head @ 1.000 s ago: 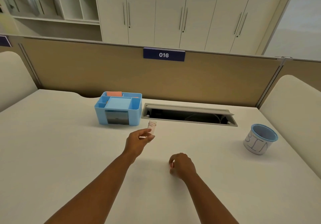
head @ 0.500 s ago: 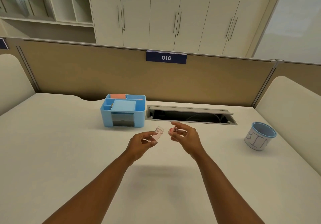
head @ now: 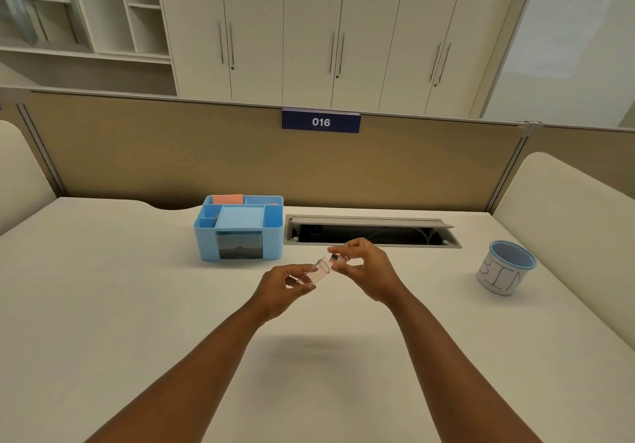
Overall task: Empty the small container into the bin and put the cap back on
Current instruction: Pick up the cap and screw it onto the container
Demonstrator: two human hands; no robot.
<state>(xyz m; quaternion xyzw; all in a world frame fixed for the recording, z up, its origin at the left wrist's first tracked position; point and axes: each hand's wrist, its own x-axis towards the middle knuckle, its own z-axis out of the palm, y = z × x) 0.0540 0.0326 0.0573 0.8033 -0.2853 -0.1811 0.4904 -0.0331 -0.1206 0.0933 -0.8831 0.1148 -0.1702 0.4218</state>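
Small container (head: 314, 273): a clear little vial, up off the table, tilted with its open mouth aimed up and to the right, above the middle of the table.
Left hand (head: 282, 288): pinching the small container by its lower end between thumb and fingertips, holding it in the air.
Cap (head: 338, 259): small and pinkish, just beside the container's open mouth; whether the two touch is too fine to tell.
Right hand (head: 366, 270): fingers curled in, nipping the cap between thumb and fingertips, right up against the left hand's load.
Bin (head: 506, 272): a white cup with a blue rim and "BIN" written on its side, standing near the table's right edge, well apart from both hands.
Organiser (head: 239, 229): a blue desk tray with compartments, toward the table's back edge, just behind the hands.
Cable slot (head: 371, 233): an open trough along the back edge, right of the organiser.
Table (head: 103, 305): pale and plain, the forearms' shadow falling near its middle.
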